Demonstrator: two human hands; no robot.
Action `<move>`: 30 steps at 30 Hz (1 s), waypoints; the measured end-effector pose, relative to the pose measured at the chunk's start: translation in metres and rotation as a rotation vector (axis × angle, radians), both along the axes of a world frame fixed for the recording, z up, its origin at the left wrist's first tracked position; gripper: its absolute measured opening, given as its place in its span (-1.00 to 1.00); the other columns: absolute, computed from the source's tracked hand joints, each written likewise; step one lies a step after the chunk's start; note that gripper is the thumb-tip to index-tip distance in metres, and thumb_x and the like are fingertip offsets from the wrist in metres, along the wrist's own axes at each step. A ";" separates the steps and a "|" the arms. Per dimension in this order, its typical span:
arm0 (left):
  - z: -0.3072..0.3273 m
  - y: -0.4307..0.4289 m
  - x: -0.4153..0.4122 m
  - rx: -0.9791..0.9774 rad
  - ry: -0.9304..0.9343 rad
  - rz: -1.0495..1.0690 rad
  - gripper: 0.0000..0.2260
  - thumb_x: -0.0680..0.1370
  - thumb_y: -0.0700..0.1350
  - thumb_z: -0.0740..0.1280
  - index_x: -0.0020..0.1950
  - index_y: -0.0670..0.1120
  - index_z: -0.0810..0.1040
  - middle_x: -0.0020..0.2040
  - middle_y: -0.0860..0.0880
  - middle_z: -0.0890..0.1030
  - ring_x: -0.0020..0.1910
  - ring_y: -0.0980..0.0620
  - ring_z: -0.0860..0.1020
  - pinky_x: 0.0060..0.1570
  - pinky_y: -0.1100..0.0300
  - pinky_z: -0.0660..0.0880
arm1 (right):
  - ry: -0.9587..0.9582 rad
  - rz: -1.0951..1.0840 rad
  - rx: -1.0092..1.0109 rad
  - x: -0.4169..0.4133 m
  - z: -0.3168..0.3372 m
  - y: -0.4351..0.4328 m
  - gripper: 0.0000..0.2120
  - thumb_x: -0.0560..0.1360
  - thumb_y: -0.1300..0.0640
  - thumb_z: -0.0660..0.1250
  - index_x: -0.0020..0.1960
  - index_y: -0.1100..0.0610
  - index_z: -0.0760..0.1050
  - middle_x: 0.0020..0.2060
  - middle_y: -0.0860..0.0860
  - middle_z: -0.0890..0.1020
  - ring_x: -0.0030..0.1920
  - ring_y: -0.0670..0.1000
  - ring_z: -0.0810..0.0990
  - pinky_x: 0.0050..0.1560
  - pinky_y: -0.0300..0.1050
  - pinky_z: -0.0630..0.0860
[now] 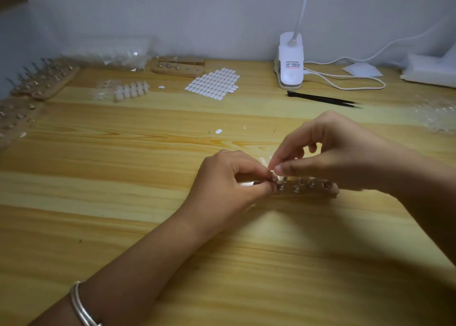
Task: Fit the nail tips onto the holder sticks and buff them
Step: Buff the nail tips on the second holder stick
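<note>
My left hand [228, 180] grips a holder stick [246, 183] that lies sideways, its tip between my fingertips. My right hand [330, 150] pinches something small and pale, seemingly a nail tip [272, 171], against that stick's end. Just below my fingers lies a wooden holder block [308, 187] with several metal-lined sockets along it. A strip of pale nail tips [132, 91] lies at the far left of the table. A sheet of white adhesive pads [213, 84] sits at the far middle.
Wooden blocks with sticks stand at the far left [43, 81] and far middle [177, 68]. A white clip lamp [291, 61] with its cable, black tweezers [323, 100], plastic bags [116, 54] and loose pads [218, 131] lie on the wooden table [123, 165].
</note>
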State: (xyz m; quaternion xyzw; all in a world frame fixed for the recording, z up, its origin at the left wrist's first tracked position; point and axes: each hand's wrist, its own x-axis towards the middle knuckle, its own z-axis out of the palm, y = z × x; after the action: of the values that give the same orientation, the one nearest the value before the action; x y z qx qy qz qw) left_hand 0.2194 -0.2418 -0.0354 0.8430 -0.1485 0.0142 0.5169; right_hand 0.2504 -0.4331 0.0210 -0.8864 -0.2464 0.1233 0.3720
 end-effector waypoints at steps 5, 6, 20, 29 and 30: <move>0.001 0.000 0.000 -0.014 0.014 0.009 -0.88 0.34 -0.22 0.59 -0.17 -0.07 0.75 -0.22 0.05 0.70 -0.14 0.17 0.63 -0.09 0.29 0.53 | 0.094 -0.012 0.119 -0.002 0.001 0.001 -0.93 0.41 0.19 0.54 -0.19 0.03 0.75 -0.47 -0.09 0.60 -0.64 -0.14 0.43 -0.66 -0.36 0.29; 0.002 0.000 0.000 -0.020 0.019 0.011 -0.88 0.33 -0.22 0.59 -0.18 -0.06 0.75 -0.22 0.05 0.70 -0.15 0.18 0.63 -0.08 0.25 0.54 | 0.109 -0.017 0.121 -0.002 0.001 0.000 -0.93 0.42 0.23 0.54 -0.18 0.07 0.75 -0.50 -0.10 0.58 -0.65 -0.17 0.42 -0.65 -0.44 0.24; 0.001 0.000 0.001 -0.030 0.031 -0.002 -0.91 0.33 -0.23 0.59 -0.27 -0.08 0.73 -0.27 0.01 0.69 -0.20 0.10 0.64 -0.13 0.15 0.55 | 0.214 -0.132 0.101 -0.005 -0.002 0.006 -0.92 0.44 0.21 0.52 -0.21 0.06 0.74 -0.58 -0.09 0.54 -0.60 -0.13 0.35 -0.62 -0.32 0.24; 0.002 -0.001 0.000 0.012 -0.010 0.005 -0.94 0.36 -0.20 0.57 -0.27 -0.06 0.73 -0.28 0.05 0.69 -0.18 0.14 0.63 -0.07 0.10 0.54 | 0.095 -0.108 0.007 -0.005 -0.003 0.008 -0.87 0.42 0.18 0.53 -0.28 0.01 0.71 -0.49 -0.22 0.58 -0.40 -0.23 0.51 -0.45 -0.44 0.37; 0.002 -0.002 -0.001 0.013 -0.017 0.006 -0.93 0.36 -0.19 0.57 -0.27 -0.05 0.73 -0.28 0.05 0.69 -0.18 0.14 0.63 -0.07 0.10 0.54 | 0.068 -0.105 -0.021 -0.005 -0.004 0.009 -0.86 0.41 0.17 0.53 -0.29 -0.01 0.70 -0.47 -0.23 0.59 -0.35 -0.24 0.52 -0.40 -0.43 0.40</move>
State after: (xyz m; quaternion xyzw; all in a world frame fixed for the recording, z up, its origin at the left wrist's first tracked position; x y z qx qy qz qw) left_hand 0.2189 -0.2435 -0.0330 0.8465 -0.1507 0.0220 0.5102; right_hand 0.2455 -0.4242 0.0173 -0.8972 -0.1857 0.1361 0.3770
